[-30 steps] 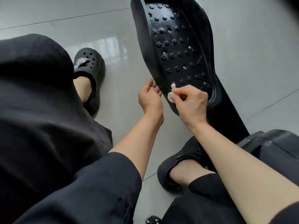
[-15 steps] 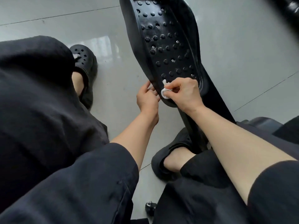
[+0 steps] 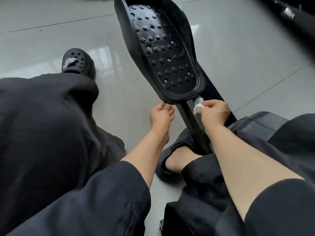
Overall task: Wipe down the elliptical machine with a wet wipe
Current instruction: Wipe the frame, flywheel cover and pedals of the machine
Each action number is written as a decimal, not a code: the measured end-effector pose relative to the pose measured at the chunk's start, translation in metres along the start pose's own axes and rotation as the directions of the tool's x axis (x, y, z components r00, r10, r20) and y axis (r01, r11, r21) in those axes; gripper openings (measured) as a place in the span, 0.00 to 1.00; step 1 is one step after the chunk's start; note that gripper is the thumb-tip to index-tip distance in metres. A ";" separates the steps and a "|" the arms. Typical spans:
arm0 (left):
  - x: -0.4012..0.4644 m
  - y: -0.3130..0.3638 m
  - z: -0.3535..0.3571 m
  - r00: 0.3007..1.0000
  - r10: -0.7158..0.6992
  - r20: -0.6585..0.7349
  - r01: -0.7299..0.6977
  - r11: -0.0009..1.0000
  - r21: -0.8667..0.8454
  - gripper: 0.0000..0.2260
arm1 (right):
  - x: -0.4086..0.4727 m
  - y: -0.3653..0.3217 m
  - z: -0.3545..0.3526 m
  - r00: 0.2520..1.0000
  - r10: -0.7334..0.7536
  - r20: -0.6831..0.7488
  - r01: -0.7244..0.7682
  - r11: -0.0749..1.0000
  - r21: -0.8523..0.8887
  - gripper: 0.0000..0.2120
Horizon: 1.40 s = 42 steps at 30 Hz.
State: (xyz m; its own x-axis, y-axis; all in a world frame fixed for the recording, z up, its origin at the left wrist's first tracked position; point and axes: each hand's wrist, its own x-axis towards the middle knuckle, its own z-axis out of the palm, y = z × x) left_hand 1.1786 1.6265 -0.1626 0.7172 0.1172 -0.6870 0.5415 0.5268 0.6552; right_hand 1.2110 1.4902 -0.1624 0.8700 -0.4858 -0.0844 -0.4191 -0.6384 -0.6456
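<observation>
Crumpled white wet wipe against black pedal arm, below studded pedal

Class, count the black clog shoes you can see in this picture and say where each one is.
2. One clog stands on the floor at upper left; the other clog is beside the pedal arm, partly hidden by the trouser leg.

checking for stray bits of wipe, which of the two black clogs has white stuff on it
The clog at upper left, beside the left knee, has a white scrap on top; the clog by the pedal arm shows none.

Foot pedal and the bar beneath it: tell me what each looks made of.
Foot pedal: apparently moulded black plastic, matte, with raised studs and a curved rim. Bar: probably painted metal, given its straight edges and glossy sheen, though that is not certain.
</observation>
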 end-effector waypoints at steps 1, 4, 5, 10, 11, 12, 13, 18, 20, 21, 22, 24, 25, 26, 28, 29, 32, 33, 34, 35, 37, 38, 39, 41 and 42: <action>-0.002 -0.001 0.000 1.000 -0.006 -0.005 0.006 1.000 0.016 0.23 | 0.000 -0.001 0.000 1.000 0.016 -0.001 -0.016 0.997 0.077 0.07; -0.010 -0.008 0.002 0.999 -0.033 -0.013 0.034 0.999 0.041 0.22 | 0.000 -0.011 -0.001 0.999 -0.030 0.024 0.026 0.988 0.149 0.06; -0.012 -0.010 0.004 0.999 -0.047 -0.004 0.047 0.998 0.043 0.21 | -0.001 -0.013 -0.001 0.998 -0.052 0.037 0.046 0.988 0.146 0.06; -0.002 -0.018 0.018 0.997 -0.077 -0.004 0.077 0.995 0.065 0.21 | -0.002 -0.011 0.015 0.968 -0.178 0.178 0.191 0.980 -0.061 0.08; 0.002 -0.020 0.019 0.996 -0.085 -0.007 0.086 0.991 0.099 0.21 | -0.003 -0.006 0.018 0.966 -0.179 0.189 0.199 0.976 -0.094 0.13; 0.006 -0.021 0.019 0.995 -0.099 -0.002 0.099 0.986 0.131 0.22 | -0.005 -0.001 0.019 0.966 -0.162 0.203 0.188 0.975 -0.120 0.16; 0.007 -0.023 0.018 0.993 -0.115 -0.001 0.114 0.982 0.150 0.23 | -0.007 0.004 0.016 0.967 -0.135 0.216 0.167 0.977 -0.135 0.15; -0.002 -0.031 0.019 0.989 -0.145 -0.021 0.147 0.981 0.126 0.20 | -0.018 0.030 -0.016 0.960 0.056 0.275 0.068 0.904 -0.421 0.09; -0.009 -0.035 0.024 0.986 -0.166 -0.005 0.166 0.981 0.101 0.18 | -0.025 0.032 -0.024 0.956 0.122 0.267 0.028 0.867 -0.498 0.11; -0.014 -0.039 0.026 0.984 -0.178 -0.004 0.178 0.980 0.090 0.16 | -0.029 0.032 -0.025 0.957 0.136 0.257 0.008 0.869 -0.494 0.11; -0.018 -0.042 0.027 0.982 -0.186 -0.007 0.186 0.979 0.079 0.16 | -0.031 0.031 -0.027 0.962 0.133 0.239 -0.010 0.891 -0.453 0.10; -0.024 -0.048 0.030 0.982 -0.187 0.000 0.187 0.981 0.057 0.16 | -0.034 0.024 -0.027 0.979 0.086 0.183 -0.037 0.965 -0.258 0.08; -0.025 -0.051 0.031 0.986 -0.166 0.001 0.165 0.984 0.063 0.16 | -0.035 0.019 -0.025 0.989 0.054 0.139 -0.034 0.990 -0.140 0.06; -0.024 -0.052 0.033 0.992 -0.129 -0.003 0.129 0.989 0.074 0.16 | -0.033 0.013 -0.022 0.996 0.022 0.091 -0.018 0.999 -0.049 0.06; -0.018 -0.052 0.038 0.999 -0.033 -0.028 0.035 0.998 0.055 0.19 | -0.024 0.004 -0.011 0.999 -0.045 -0.008 0.045 0.998 0.038 0.07; -0.014 -0.049 0.042 0.999 -0.005 -0.037 0.006 1.000 0.021 0.21 | -0.018 -0.001 -0.005 0.996 -0.081 -0.048 0.083 0.995 0.052 0.07; 0.007 -0.038 0.054 0.997 -0.011 -0.081 0.002 0.994 -0.111 0.24 | 0.001 -0.009 0.018 0.979 -0.148 -0.138 0.163 0.981 0.106 0.07; 0.014 -0.034 0.057 0.994 -0.005 -0.112 -0.007 0.994 -0.111 0.22 | 0.006 -0.011 0.024 0.977 -0.145 -0.160 0.166 0.978 0.126 0.06; 0.019 -0.032 0.058 0.988 0.011 -0.152 -0.025 0.996 -0.090 0.19 | 0.012 -0.012 0.029 0.973 -0.149 -0.178 0.175 0.975 0.137 0.06; 0.023 -0.030 0.060 0.981 0.030 -0.194 -0.042 0.997 -0.060 0.16 | 0.017 -0.013 0.032 0.967 -0.165 -0.193 0.193 0.972 0.136 0.07; 0.028 -0.029 0.061 0.965 0.053 -0.258 -0.057 0.998 -0.009 0.14 | 0.030 -0.015 0.035 0.958 -0.203 -0.204 0.227 0.968 0.102 0.08; 0.029 -0.030 0.062 0.958 0.061 -0.279 -0.061 0.998 0.011 0.14 | 0.038 -0.015 0.035 0.960 -0.205 -0.192 0.224 0.971 0.085 0.08; 0.031 -0.030 0.064 0.954 0.076 -0.290 -0.071 0.997 0.026 0.15 | 0.047 -0.016 0.036 0.965 -0.190 -0.181 0.207 0.975 0.076 0.08; 0.036 -0.034 0.068 0.946 0.109 -0.306 -0.098 0.994 0.051 0.15 | 0.068 -0.017 0.038 0.970 -0.170 -0.176 0.181 0.982 0.048 0.11; 0.039 -0.036 0.070 0.941 0.121 -0.317 -0.107 0.992 0.061 0.16 | 0.078 -0.018 0.039 0.971 -0.163 -0.175 0.172 0.984 0.039 0.09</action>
State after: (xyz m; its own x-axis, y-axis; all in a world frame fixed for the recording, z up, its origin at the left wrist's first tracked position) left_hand 1.2177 1.5536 -0.1911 0.6008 0.4408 -0.6669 0.4878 0.4587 0.7427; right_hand 1.2960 1.4869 -0.1872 0.8674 -0.4725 0.1563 -0.2525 -0.6884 -0.6799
